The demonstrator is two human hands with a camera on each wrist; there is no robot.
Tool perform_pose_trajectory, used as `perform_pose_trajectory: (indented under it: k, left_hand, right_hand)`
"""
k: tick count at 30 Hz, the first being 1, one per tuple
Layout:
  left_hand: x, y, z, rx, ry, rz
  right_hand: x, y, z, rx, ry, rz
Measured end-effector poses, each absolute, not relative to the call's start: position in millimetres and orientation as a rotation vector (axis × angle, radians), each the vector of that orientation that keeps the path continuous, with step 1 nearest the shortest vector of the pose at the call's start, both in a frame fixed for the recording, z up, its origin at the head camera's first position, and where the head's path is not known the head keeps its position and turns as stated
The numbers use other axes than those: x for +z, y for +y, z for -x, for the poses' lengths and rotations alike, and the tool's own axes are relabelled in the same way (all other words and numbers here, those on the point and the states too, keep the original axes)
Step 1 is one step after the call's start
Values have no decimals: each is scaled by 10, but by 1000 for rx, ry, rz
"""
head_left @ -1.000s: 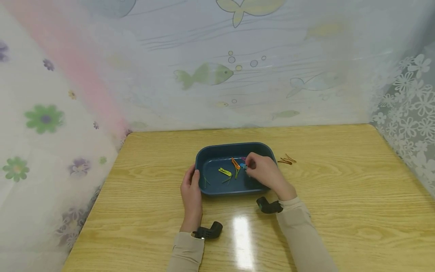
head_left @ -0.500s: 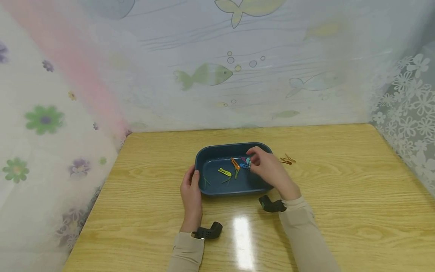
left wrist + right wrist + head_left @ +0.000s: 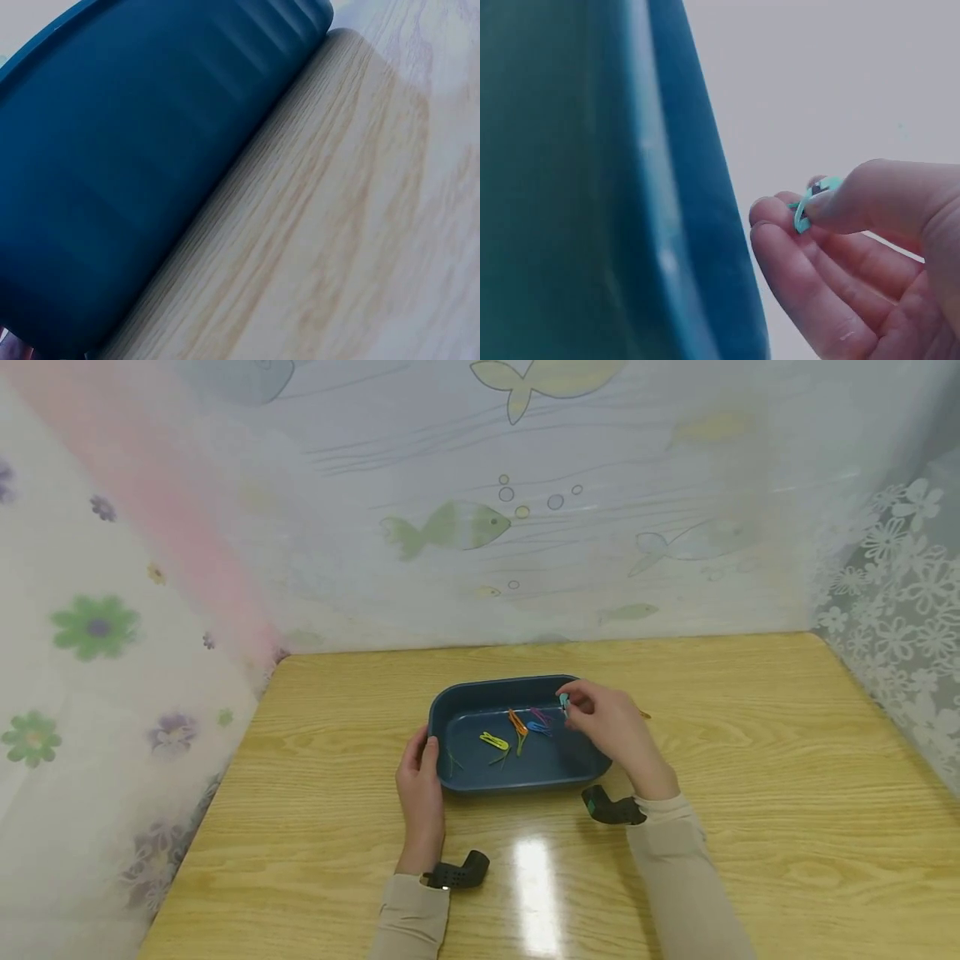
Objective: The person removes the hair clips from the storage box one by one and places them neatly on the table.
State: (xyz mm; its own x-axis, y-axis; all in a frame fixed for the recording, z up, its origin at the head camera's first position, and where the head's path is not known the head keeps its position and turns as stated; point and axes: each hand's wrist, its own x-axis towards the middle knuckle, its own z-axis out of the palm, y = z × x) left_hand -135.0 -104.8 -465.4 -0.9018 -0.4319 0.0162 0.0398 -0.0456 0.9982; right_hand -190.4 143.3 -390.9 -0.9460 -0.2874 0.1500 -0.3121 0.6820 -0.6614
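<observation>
A dark blue plastic basin (image 3: 480, 695) stands on the table. My left hand (image 3: 420, 785) holds its left side, with the thumb by the rim and the fingers against the outer wall. Between thumb and fingertips, my right hand (image 3: 615, 727) pinches a turquoise snap hair clip (image 3: 804, 214), raised above the basin's right part. Inside the basin lie several hair clips: a yellow one (image 3: 494, 741), an orange one (image 3: 517, 722), a blue one (image 3: 538, 727) and a purple one (image 3: 542, 715). Green ones (image 3: 454, 763) lie towards the left.
The wood-patterned table (image 3: 750, 760) extends around the basin. A brownish clip (image 3: 644, 714) on the table to the right is mostly hidden behind the right hand. A patterned curtain (image 3: 450, 593) hangs behind the table, and a flowered one (image 3: 150, 693) on the left.
My right hand has lifted the turquoise clip from among the others and moved right with it, uncovering the blue and purple clips. The left hand stays on the basin.
</observation>
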Motion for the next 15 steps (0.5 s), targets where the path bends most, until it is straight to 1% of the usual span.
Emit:
perform_pose_trajectory:
  k: [15]
  left_hand:
    - [-4658,-1045,1340,-2041,-1880,-410]
  right_hand:
    - [-3912,1682,1939,1273,-2751,-348]
